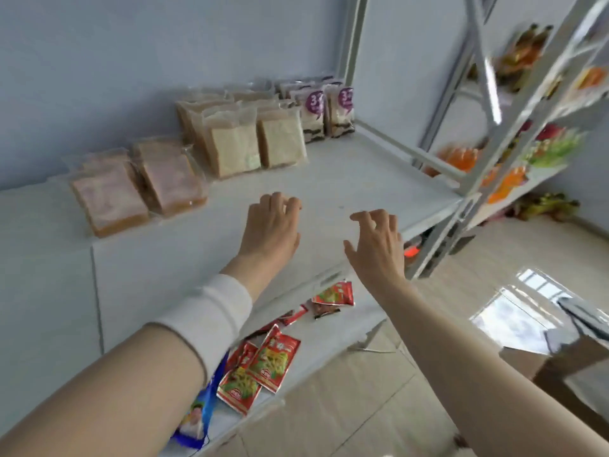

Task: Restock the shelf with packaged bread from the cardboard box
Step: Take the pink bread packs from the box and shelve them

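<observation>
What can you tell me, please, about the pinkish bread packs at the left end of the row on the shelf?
The pinkish bread packs are square slices sealed in clear plastic, with pink-tinted faces and orange-brown crusts. They stand in two short files, leaning back, on the white shelf, left of the pale bread packs. The left hand and right hand hover in front, touching none of them.

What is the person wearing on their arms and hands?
Both hands are bare: no gloves, rings or watch show on the left hand or the right hand. A white, soft-looking band wraps the left forearm behind the wrist, with bare arm on either side. The right arm shows no sleeve.
</observation>
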### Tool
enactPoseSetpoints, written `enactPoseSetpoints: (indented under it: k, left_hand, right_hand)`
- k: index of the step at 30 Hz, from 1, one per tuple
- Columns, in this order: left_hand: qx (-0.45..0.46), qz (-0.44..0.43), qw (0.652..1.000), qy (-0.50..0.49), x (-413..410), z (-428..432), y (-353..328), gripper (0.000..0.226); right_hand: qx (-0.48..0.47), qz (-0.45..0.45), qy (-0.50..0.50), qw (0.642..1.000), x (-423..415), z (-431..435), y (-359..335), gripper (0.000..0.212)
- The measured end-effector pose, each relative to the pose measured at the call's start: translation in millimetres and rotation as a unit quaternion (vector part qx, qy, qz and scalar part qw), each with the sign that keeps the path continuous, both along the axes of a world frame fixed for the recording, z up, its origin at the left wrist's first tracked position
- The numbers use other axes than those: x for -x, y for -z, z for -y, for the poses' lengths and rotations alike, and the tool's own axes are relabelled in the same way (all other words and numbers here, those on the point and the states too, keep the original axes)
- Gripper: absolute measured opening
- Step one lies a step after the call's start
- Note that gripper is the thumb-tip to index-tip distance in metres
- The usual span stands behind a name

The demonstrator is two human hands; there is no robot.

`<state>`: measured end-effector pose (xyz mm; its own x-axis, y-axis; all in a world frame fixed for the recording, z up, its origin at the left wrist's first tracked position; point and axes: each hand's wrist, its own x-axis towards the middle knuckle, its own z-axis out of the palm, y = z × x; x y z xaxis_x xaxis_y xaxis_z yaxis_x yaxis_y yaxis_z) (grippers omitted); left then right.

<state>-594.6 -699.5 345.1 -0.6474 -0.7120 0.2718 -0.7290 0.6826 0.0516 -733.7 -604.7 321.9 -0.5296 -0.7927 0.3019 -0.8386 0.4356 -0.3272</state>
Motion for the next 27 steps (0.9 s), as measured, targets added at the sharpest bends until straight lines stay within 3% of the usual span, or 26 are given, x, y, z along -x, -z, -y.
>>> enactPoseSetpoints:
  k: [3,9,16,23,27]
  left_hand:
    - [-0.011,0.002,0.997,0.073,87.8,-67.1,3.2,0.037]
    - [-0.008,0.042,0.979,0.199,278.4,-224.3,35.1,0.032]
    - [-0.079,0.11,0.932,0.335,426.6,-403.9,114.3,0.035]
    - [-0.154,0.182,0.889,0.391,528.8,-481.3,233.7,0.035]
    - [-0.217,0.254,0.858,0.389,575.4,-504.7,335.8,0.044]
  right_hand:
    - [-0.029,-0.041,0.076,0.996,72.0,-81.1,-4.1,0.043]
    - [-0.065,-0.04,0.206,0.976,216.8,-272.4,24.2,0.045]
    - [-0.182,0.033,0.385,0.904,318.6,-482.3,101.0,0.045]
    - [-0.274,0.156,0.431,0.846,385.3,-571.4,209.2,0.043]
    - [-0.327,0.259,0.446,0.792,416.1,-597.7,306.9,0.048]
